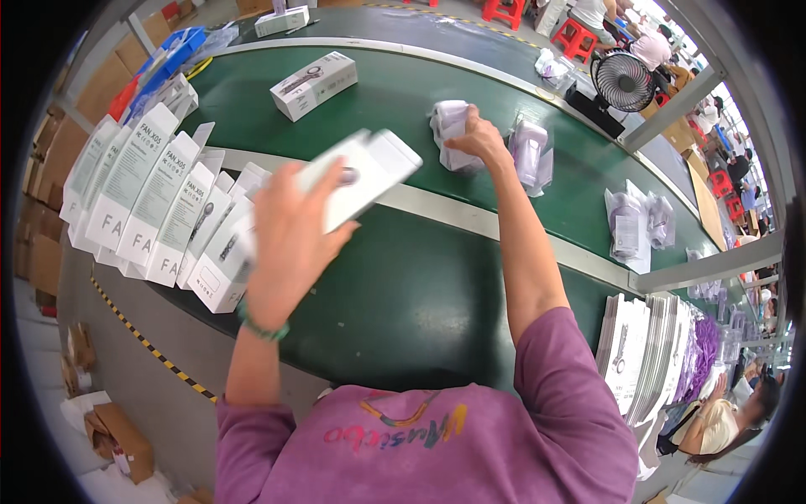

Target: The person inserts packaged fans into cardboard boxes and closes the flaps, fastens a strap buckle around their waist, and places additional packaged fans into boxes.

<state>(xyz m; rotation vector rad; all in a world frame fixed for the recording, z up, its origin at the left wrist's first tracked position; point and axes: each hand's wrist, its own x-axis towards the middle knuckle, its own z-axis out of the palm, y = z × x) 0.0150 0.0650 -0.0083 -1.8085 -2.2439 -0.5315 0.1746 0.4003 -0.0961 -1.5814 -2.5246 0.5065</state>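
My left hand [290, 231], slightly blurred, is wrapped round a white carton [378, 172] over the near side of the green belt. The carton is tilted, and its end flaps stand open toward the right. Farther off, my right hand [480, 139] grips a pale-purple item in a clear plastic bag [449, 122] on the belt. My fingers partly cover it, so its exact kind is hidden. Just right of that hand rests another bagged pale-purple item [529, 151]. A printed white box [314, 84] lies on the belt beyond my left hand.
Several white cartons [155, 197] stand in a row at the left. More bagged items [638, 223] lie farther right on the belt [395, 294]. Flat cartons [642, 353] and purple cords [697, 357] are stacked at the right. A black fan [623, 81] stands beyond, near metal frame posts.
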